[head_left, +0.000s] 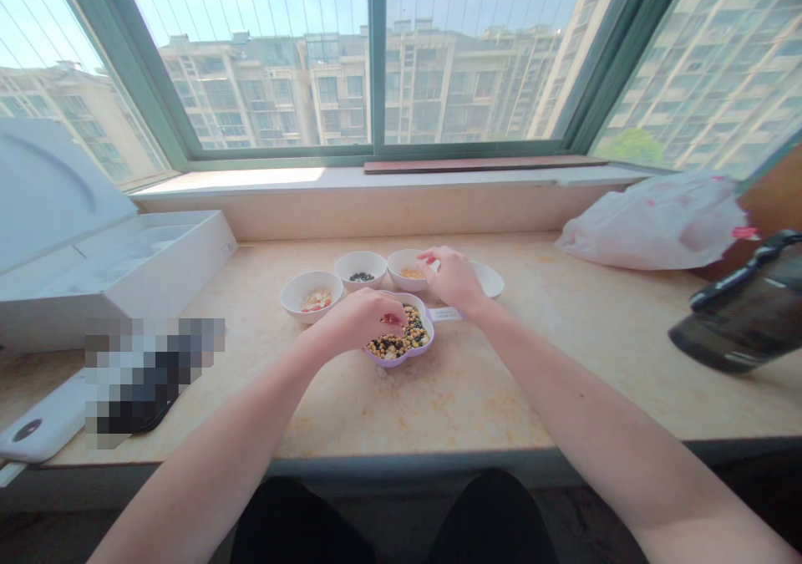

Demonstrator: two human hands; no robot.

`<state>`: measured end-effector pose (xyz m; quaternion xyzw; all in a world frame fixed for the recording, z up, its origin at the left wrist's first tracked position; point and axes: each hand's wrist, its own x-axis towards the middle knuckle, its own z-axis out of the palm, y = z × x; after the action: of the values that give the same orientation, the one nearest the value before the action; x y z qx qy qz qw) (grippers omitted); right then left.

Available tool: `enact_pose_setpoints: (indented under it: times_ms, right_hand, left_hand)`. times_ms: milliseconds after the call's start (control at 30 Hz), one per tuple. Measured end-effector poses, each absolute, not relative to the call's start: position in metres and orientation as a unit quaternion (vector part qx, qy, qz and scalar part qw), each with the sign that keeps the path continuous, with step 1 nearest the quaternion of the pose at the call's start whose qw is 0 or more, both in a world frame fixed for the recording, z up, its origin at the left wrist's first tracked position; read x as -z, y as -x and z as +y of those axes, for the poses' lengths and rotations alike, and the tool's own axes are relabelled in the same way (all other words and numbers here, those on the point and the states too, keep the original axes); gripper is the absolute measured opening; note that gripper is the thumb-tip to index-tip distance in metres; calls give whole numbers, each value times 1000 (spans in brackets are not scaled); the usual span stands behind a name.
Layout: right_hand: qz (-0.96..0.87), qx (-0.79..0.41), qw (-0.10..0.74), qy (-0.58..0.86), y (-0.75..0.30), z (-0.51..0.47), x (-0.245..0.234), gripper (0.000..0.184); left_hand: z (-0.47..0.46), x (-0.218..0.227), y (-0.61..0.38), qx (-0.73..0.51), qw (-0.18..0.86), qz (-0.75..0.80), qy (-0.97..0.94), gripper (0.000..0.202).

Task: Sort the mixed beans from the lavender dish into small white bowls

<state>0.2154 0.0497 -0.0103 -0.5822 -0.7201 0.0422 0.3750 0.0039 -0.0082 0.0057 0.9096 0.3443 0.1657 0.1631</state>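
Observation:
My left hand is over a purple-rimmed, flower-shaped bowl, its fingers pinched at a mix of black and yellow beans. What lies between those fingertips is hidden. My right hand is at the right rim of a white bowl with small yellow grains. Its fingers are curled together above the grains, and anything they hold is too small to make out. Black beans lie in a white bowl to the left. Another white bowl has pale flat pieces and something red.
A further white bowl is partly behind my right hand, near a white label strip. An open white box and a pixelated dark object stand left. At right are a plastic bag and a dark pitcher.

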Motion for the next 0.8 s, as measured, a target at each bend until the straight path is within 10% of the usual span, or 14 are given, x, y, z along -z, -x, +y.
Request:
enact_pose_setpoints:
  times_ms: [367, 800]
  right_hand:
    - [-726, -51, 391, 563, -213, 45, 8, 16]
    - [-780, -89, 387, 484, -207, 33, 7, 16]
  left_hand:
    - [-18, -21, 1, -410, 588, 277, -640, 28]
    - [-13, -27, 12, -455, 675, 182, -551, 24]
